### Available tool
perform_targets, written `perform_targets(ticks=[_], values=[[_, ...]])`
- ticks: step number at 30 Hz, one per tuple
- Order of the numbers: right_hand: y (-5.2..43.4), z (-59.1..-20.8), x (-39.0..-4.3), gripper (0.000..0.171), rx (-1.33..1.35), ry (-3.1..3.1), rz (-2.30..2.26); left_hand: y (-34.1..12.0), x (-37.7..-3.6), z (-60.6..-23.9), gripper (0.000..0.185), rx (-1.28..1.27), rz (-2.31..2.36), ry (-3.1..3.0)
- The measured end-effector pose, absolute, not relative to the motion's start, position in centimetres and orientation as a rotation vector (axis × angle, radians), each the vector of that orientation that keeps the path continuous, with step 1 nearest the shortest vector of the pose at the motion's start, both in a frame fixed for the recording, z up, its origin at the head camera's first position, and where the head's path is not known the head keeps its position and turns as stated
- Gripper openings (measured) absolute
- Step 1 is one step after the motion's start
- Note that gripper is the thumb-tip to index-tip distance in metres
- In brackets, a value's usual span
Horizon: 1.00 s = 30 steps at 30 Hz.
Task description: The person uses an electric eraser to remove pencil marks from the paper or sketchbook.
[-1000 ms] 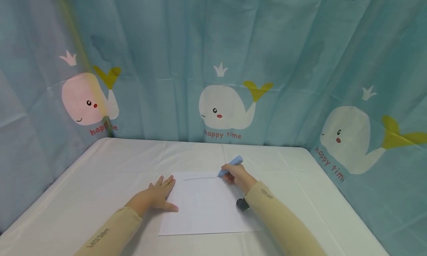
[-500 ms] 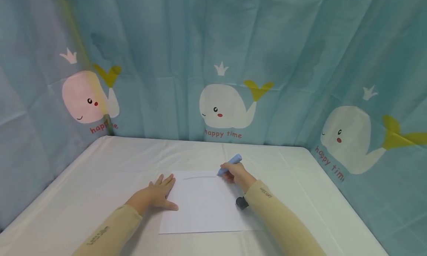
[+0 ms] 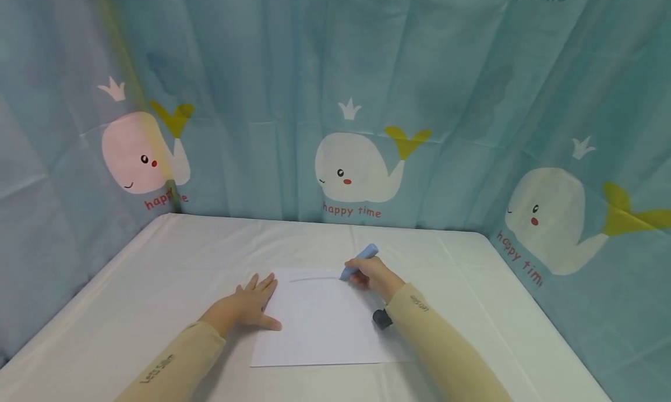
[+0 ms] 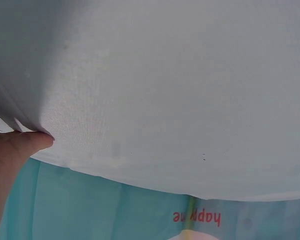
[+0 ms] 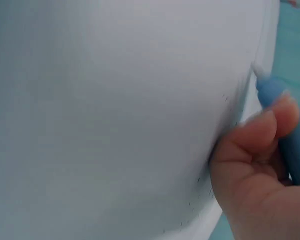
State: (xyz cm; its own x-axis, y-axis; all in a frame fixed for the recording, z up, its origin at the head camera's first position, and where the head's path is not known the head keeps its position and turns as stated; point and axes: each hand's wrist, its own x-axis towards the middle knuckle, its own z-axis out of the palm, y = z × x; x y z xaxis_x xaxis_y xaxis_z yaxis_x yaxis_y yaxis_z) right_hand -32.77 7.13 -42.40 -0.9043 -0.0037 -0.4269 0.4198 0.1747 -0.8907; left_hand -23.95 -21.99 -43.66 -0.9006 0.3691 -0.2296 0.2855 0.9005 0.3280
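Note:
A white sheet of paper (image 3: pixel 320 326) lies on the white table (image 3: pixel 168 256), with a faint grey line (image 3: pixel 313 279) drawn near its far edge. My left hand (image 3: pixel 250 303) rests flat on the paper's left edge, fingers straight and spread. My right hand (image 3: pixel 367 274) grips a light blue marker (image 3: pixel 359 259), tip down at the right end of the line. In the right wrist view the marker (image 5: pixel 275 97) shows between curled fingers (image 5: pixel 260 135) over the paper (image 5: pixel 115 115). The left wrist view shows one fingertip (image 4: pixel 27 142) on the table cloth (image 4: pixel 165 90).
A small black object (image 3: pixel 381 318), perhaps a cap, lies on the paper by my right forearm. Teal curtains with whale prints (image 3: pixel 356 169) close in the table at the back and both sides. The table's front edge is out of view.
Hardly anything differs; the right hand with the marker has shifted very slightly at the right end of the line. The left hand stays flat in place.

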Motion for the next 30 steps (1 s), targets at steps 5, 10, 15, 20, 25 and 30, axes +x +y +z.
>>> perform_targets(ticks=[5, 10, 15, 20, 25, 30], values=[[6.92, -42.44, -32.72, 0.028, 0.392, 2.112, -1.805, -22.05, -23.8, -43.37, 0.111, 0.495, 0.426, 2.772], [6.84, -42.51, -32.75, 0.027, 0.404, 2.101, -1.816, -22.11, -23.65, -43.24, 0.111, 0.491, 0.432, 2.764], [7.01, -42.5, -32.83, 0.028, 0.408, 2.054, -1.852, -22.15, -23.66, -43.37, 0.112, 0.489, 0.415, 2.764], [7.31, -42.55, -32.88, 0.024, 0.418, 1.963, -1.933, -21.93, -23.65, -43.11, 0.11, 0.484, 0.415, 2.77], [7.23, -42.49, -32.96, 0.019, 0.416, 1.978, -1.895, -21.78, -23.56, -42.9, 0.109, 0.482, 0.417, 2.772], [7.14, -42.58, -33.05, 0.016, 0.47, 1.99, -1.933, -21.76, -23.65, -43.27, 0.109, 0.483, 0.423, 2.775]])
